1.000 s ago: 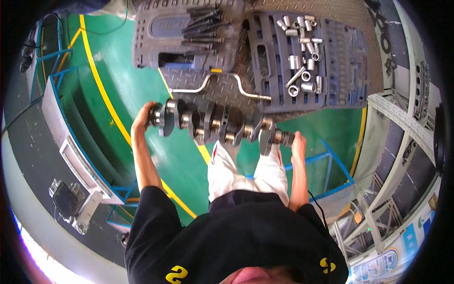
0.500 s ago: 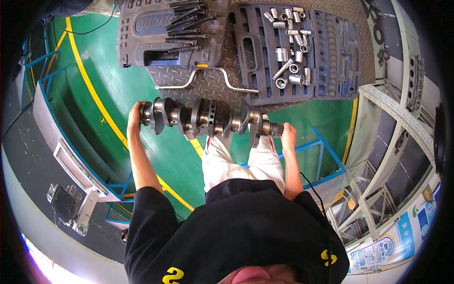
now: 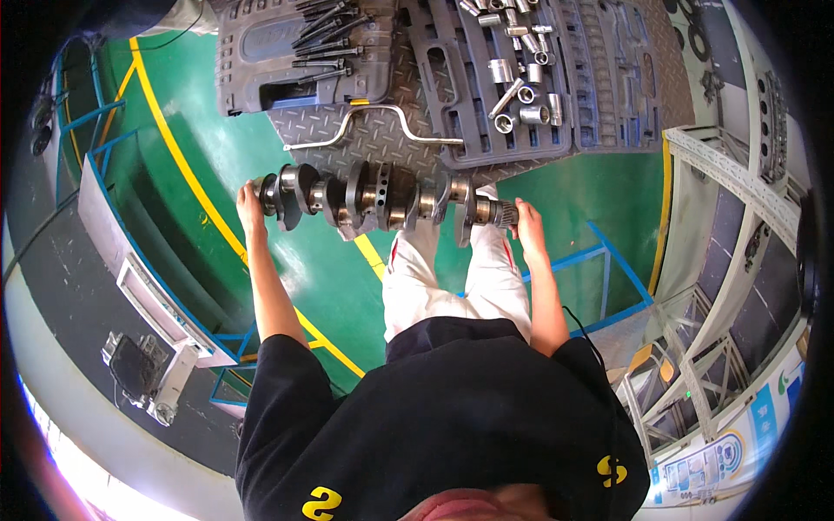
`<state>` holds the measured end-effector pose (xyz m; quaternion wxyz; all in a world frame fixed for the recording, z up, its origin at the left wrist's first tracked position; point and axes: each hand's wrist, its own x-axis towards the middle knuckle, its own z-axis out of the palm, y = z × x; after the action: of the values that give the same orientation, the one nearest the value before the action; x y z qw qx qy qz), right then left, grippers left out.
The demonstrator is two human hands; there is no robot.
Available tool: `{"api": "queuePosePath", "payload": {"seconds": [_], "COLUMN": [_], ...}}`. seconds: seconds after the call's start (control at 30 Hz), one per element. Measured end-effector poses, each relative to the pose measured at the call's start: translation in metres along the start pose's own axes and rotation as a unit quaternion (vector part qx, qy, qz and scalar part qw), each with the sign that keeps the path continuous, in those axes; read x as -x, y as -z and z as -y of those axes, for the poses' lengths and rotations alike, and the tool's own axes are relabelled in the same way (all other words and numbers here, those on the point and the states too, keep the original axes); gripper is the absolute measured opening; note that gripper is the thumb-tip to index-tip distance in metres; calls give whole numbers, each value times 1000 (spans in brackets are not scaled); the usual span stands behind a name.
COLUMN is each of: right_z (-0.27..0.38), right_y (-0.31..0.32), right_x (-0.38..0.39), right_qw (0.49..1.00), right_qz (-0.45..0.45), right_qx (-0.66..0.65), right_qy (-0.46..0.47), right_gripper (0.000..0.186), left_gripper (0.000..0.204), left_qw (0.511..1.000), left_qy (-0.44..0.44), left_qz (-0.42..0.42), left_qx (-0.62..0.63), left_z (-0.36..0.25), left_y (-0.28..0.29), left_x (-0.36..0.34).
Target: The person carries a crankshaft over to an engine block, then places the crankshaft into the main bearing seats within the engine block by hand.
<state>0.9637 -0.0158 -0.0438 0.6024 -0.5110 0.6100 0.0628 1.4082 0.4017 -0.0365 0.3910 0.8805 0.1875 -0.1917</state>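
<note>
Two yellow characters (image 3: pixel 322 504) mark the black shirt (image 3: pixel 469 417); both hands (image 3: pixel 250 208) (image 3: pixel 529 227) hold a crankshaft (image 3: pixel 382 191).

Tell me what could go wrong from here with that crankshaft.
The left hand and right hand hold the crankshaft only at its ends, so it could tip or drop if either grip slips. The white trousers show right below it in the view, so a drop might strike the legs. The bent metal bar lies nearby on the tread plate and could get knocked.
</note>
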Motion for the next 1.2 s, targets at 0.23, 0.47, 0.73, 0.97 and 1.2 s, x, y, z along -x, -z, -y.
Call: {"api": "queuePosePath", "payload": {"seconds": [0.23, 0.47, 0.73, 0.97, 1.2], "right_z": [-3, -17, -16, 0, -175], "right_y": [31, 82, 243, 531, 951], "right_x": [6, -10, -43, -49, -28], "right_qw": [998, 992, 990, 965, 936], "right_qz": [2, 12, -6, -147, -325], "right_qx": [-55, -125, -127, -152, -88], "right_qy": [-43, 34, 65, 157, 100], "right_gripper": [44, 30, 20, 20, 37], "left_gripper": [45, 42, 34, 36, 35], "left_qw": [986, 968, 966, 970, 939], "left_qy": [-78, -120, -161, -205, -330], "left_qz": [-23, -32, -105, -85, -14], "left_qx": [-148, -220, -172, -104, -97], "left_z": [20, 29, -11, -82, -218], "left_y": [28, 50, -25, -183, -325], "left_x": [32, 119, 275, 408, 473]}}
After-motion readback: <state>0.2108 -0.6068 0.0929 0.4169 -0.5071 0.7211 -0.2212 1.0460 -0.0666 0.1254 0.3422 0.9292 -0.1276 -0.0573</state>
